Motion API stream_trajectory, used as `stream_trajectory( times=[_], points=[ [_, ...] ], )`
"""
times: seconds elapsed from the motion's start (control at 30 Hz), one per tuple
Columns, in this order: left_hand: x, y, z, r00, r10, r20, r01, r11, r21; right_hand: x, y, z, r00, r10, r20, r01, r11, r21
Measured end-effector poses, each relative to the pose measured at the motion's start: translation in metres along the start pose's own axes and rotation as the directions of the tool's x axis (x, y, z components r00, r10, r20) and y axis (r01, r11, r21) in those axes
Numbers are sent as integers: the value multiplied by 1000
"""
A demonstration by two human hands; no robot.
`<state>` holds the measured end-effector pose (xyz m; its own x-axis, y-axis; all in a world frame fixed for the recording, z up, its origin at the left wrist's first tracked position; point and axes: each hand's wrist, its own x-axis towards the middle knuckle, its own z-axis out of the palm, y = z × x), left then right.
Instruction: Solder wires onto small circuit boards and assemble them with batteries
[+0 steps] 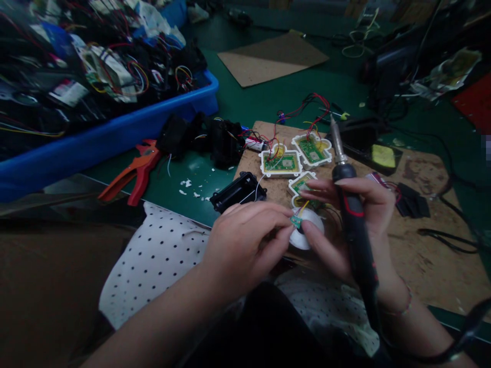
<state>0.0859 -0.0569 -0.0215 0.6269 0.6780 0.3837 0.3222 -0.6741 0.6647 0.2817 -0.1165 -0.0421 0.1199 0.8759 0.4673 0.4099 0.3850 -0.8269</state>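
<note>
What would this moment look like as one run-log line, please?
left hand: pinching small green board | right hand: holding soldering iron, tip up | beyond hands: white-framed circuit boards | far left: blue bin

The long plastic bin [146, 118] is bright blue, the two-handled pliers [135, 171] orange-red, the flat tabletop [199, 174] dark green, the draped cloth [153, 255] white with black dots, and the slim soldering iron [355, 220] black with red accents.

Dim overall — soft blur, dark corners
</note>
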Motion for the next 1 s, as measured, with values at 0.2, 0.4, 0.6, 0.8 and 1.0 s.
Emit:
stream_trajectory(
  times=[0.2,0.4,0.6,0.8,1.0],
  points=[
    [1,-3,-1,999,2,-44,-4,999,-35,3,-2,2,999,18,-45,-18,1000,13],
    [4,-3,0,1000,-3,-26,-1,988,-151,2,-5,4,990,113,-83,-110,993,33],
    [6,-2,-1,997,-70,19,72,988,-140,0,-3,5,988,124,-89,-123,992,16],
    [8,0,-1,994,-106,22,108,983,-148,0,-4,3,987,124,-98,-126,992,-15],
    [8,1,-1,991,-133,25,136,980,-145,2,-7,0,973,122,-195,-126,992,-10]
  ],
)
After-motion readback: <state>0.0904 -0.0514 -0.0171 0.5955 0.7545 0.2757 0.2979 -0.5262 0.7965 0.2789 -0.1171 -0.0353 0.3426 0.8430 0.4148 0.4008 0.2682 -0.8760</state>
